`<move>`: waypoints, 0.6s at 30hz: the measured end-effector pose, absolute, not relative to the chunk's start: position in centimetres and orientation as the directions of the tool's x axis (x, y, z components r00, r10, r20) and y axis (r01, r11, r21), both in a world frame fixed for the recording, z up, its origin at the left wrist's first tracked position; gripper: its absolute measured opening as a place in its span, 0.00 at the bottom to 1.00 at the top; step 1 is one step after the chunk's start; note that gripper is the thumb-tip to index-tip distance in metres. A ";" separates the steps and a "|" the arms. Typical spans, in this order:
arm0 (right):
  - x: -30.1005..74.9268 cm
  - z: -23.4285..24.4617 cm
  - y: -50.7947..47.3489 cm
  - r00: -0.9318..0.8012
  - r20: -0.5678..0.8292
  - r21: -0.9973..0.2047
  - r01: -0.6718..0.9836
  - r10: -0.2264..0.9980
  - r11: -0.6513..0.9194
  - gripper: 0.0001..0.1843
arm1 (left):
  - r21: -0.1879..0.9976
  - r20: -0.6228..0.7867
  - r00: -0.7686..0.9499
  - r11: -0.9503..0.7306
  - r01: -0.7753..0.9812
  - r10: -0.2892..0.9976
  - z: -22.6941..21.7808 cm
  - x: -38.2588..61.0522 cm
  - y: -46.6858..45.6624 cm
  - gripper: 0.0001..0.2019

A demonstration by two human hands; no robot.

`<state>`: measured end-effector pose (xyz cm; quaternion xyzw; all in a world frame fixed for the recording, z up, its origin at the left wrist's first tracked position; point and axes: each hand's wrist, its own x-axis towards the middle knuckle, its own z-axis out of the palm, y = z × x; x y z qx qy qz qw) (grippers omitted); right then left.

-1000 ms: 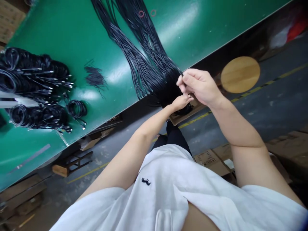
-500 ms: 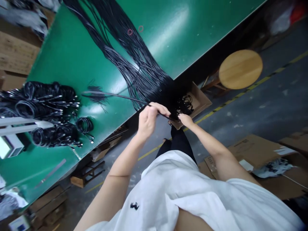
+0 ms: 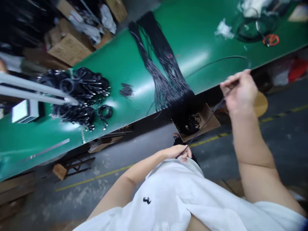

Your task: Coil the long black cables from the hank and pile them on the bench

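A thin black cable point(image 3: 201, 127) runs slanting between my two hands. My left hand point(image 3: 178, 152), low in front of the white shirt, has its fingers closed around the cable's lower part. Raised at the right near the table edge, my right hand point(image 3: 241, 93) pinches the same cable higher up. A dark cable length point(image 3: 216, 60) curves over the table beyond my right hand; whether it is the same cable I cannot tell. A thick bundle of long black cables point(image 3: 166, 69) lies across the green table point(image 3: 120, 57), its near ends hanging toward the edge.
Below the edge stands a cardboard box point(image 3: 211, 124) with black cables in it. Coiled cables point(image 3: 81, 85) are piled at the left, beside a single coil point(image 3: 105, 111) and short black pieces point(image 3: 126, 90). A round wooden stool point(image 3: 261, 104) stands behind my right arm.
My right hand has swung up and right from the box, drawing the cable out. My left hand has dropped toward my waist. The view has shifted, showing more of the table's right side.
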<state>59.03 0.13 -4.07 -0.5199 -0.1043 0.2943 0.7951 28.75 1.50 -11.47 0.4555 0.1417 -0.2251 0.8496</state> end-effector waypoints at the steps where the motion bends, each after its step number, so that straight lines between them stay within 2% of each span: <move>1: 60.2 -4.8 0.2 0.844 -0.128 -0.934 -0.280 0.521 0.224 0.14 | 0.694 -0.506 0.857 0.544 0.472 -0.097 -11.0 26.2 2.1 0.30; 3: 61.6 -6.6 0.3 0.850 -0.093 -0.995 -0.059 0.518 -0.082 0.19 | 0.736 -0.567 0.805 0.547 0.400 0.173 -10.1 21.1 3.5 0.25; 5: 61.3 -7.9 0.8 0.771 -0.077 -0.899 0.220 0.632 -0.378 0.23 | 0.762 -0.593 0.729 0.531 0.371 0.342 -9.2 16.6 4.4 0.22; 7: 58.2 -8.3 1.7 0.657 -0.083 -0.769 0.436 0.749 -0.468 0.23 | 0.752 -0.623 0.628 0.578 0.317 0.466 -8.5 13.7 4.3 0.21; 9: 52.3 -7.8 2.4 0.455 -0.051 -0.725 0.595 0.889 -0.346 0.13 | 0.743 -0.635 0.557 0.620 0.252 0.535 -7.8 12.5 3.5 0.20; 10: 48.6 -7.4 2.6 0.264 -0.021 -0.711 0.674 0.964 -0.200 0.08 | 0.745 -0.631 0.555 0.624 0.237 0.542 -7.4 12.3 2.9 0.19; 11: 44.8 -7.0 2.7 0.014 0.000 -0.704 0.710 1.000 -0.009 0.11 | 0.749 -0.618 0.575 0.623 0.224 0.537 -6.9 12.1 2.4 0.17; 12: 41.2 -6.7 2.8 -0.259 0.017 -0.701 0.685 0.966 0.196 0.16 | 0.754 -0.598 0.605 0.625 0.201 0.526 -6.2 11.7 1.9 0.15; 13: 38.2 -6.8 2.9 -0.452 -0.004 -0.732 0.609 0.892 0.305 0.14 | 0.758 -0.567 0.635 0.634 0.154 0.525 -5.3 11.1 1.6 0.14; 14: 36.0 -7.1 3.0 -0.550 -0.035 -0.760 0.557 0.834 0.335 0.13 | 0.762 -0.523 0.647 0.644 0.065 0.554 -4.3 9.9 1.5 0.14; 16: 34.7 -8.4 3.2 -0.563 -0.109 -0.779 0.560 0.820 0.282 0.19 | 0.750 -0.396 0.577 0.614 -0.246 0.714 -2.0 6.3 2.1 0.16; 18: 36.9 -10.2 3.2 -0.434 -0.142 -0.730 0.653 0.890 0.202 0.25 | 0.672 -0.247 0.301 0.387 -0.632 0.921 0.1 1.2 3.2 0.18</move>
